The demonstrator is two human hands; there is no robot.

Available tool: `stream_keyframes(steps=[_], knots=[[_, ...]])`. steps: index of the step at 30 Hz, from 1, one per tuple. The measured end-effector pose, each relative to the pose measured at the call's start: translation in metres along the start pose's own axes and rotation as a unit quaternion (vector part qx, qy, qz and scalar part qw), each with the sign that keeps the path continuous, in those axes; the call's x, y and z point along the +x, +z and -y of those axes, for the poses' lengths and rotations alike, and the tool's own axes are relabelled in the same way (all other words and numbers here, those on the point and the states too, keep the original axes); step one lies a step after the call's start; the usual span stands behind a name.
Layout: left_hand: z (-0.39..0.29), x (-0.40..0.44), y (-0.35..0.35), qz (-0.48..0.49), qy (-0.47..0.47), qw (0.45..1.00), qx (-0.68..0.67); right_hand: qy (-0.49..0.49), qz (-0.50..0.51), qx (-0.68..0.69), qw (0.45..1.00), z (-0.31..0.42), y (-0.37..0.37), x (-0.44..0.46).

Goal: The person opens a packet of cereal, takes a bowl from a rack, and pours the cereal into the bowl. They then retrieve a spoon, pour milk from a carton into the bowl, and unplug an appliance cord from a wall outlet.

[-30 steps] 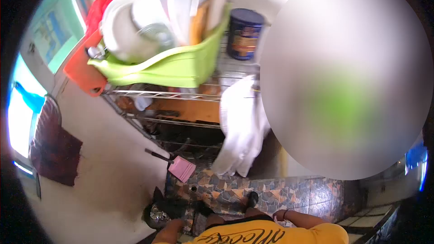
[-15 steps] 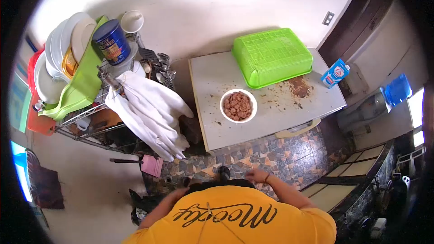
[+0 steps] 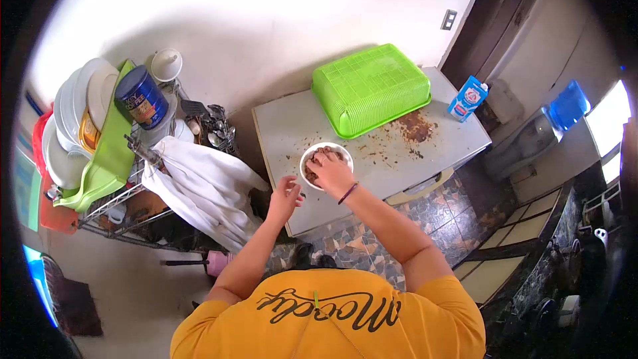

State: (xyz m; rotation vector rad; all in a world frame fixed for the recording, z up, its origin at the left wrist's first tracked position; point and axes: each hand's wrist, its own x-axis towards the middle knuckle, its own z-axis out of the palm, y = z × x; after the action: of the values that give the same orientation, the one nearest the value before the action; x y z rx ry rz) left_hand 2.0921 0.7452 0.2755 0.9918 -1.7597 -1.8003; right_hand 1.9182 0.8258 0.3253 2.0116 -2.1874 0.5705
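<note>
A white bowl [image 3: 349, 153] of brown chunks [image 3: 311, 174] stands on the light grey tabletop [image 3: 279, 134], near its front left part. My right hand [image 3: 331, 171], with a dark band at the wrist, reaches over the bowl's rim, its fingertips down on the chunks; whether it grips any is hidden. Just left of the bowl, my left hand [image 3: 286, 198] hovers by the table's edge with its fingers apart, holding nothing. An upturned green basket [image 3: 372, 86] lies behind the bowl, beside a brown stain [image 3: 415, 126].
A blue and white carton [image 3: 468, 98] stands at the table's right. On the left, a wire rack [image 3: 126, 216] carries plates [image 3: 101, 96], a blue can [image 3: 141, 98] and utensils [image 3: 216, 126], with a white cloth [image 3: 203, 186] hanging from it. A pink dustpan [image 3: 218, 262] is below.
Both my hands have risen from beside my body to the table, the right one onto the chunks in the bowl. The view has swung right from the rack since the earliest frame.
</note>
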Motion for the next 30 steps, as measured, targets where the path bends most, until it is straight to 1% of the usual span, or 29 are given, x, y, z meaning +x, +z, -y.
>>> stream_keyframes(steps=[1, 3, 4, 5, 7, 8, 10, 12, 14, 17, 18, 19, 21, 24, 27, 30], knots=[[-0.001, 0.012, 0.005, -0.012, -0.005, 1.000, -0.013, -0.002, -0.002, -0.005, 1.000, -0.004, 0.005, 0.003], [0.001, 0.030, 0.010, -0.012, -0.002, 1.000, -0.016, 0.016, 0.059, -0.037, 0.997, -0.016, 0.014, 0.008], [0.002, 0.036, 0.012, -0.017, 0.002, 1.000, -0.019, -0.007, 0.020, -0.008, 1.000, -0.025, 0.016, 0.008], [0.005, 0.040, 0.012, -0.020, 0.005, 1.000, -0.023, -0.010, 0.024, -0.011, 1.000, -0.034, 0.019, 0.008], [0.011, 0.047, 0.012, -0.015, 0.003, 0.999, -0.035, 0.065, 0.089, 0.114, 0.987, -0.047, 0.016, 0.015], [0.014, 0.049, 0.011, -0.005, -0.011, 0.999, -0.042, 0.061, 0.061, 0.146, 0.985, -0.052, 0.016, 0.017], [0.003, 0.049, 0.010, 0.007, -0.026, 0.998, -0.050, 0.054, 0.054, 0.167, 0.983, -0.064, 0.013, 0.018], [-0.009, 0.047, 0.009, 0.052, -0.074, 0.992, -0.084, 0.050, 0.044, 0.188, 0.980, -0.071, 0.007, 0.019], [0.003, 0.054, 0.007, 0.074, -0.081, 0.989, -0.102, 0.126, 0.062, 0.266, 0.954, -0.068, -0.011, 0.018], [0.021, 0.059, 0.010, 0.102, -0.089, 0.980, -0.148, 0.140, 0.054, 0.279, 0.948, -0.076, -0.011, 0.013], [0.023, 0.059, 0.011, 0.106, -0.087, 0.975, -0.176, 0.149, 0.064, 0.270, 0.949, -0.076, -0.012, 0.011], [0.026, 0.056, 0.013, 0.109, -0.089, 0.974, -0.176, 0.153, 0.064, 0.269, 0.949, -0.075, -0.014, 0.007], [0.026, 0.048, 0.016, 0.123, -0.070, 0.970, -0.200, 0.100, 0.140, 0.157, 0.972, -0.069, -0.018, -0.001], [0.015, 0.041, 0.012, 0.133, -0.086, 0.962, -0.222, 0.094, 0.140, 0.116, 0.979, -0.054, -0.018, -0.015], [0.015, 0.042, 0.011, 0.141, -0.089, 0.960, -0.225, 0.091, 0.132, 0.080, 0.984, -0.050, -0.002, -0.023], [0.018, 0.043, 0.010, 0.158, -0.073, 0.962, -0.212, 0.104, 0.122, 0.091, 0.983, -0.046, -0.002, -0.018]])
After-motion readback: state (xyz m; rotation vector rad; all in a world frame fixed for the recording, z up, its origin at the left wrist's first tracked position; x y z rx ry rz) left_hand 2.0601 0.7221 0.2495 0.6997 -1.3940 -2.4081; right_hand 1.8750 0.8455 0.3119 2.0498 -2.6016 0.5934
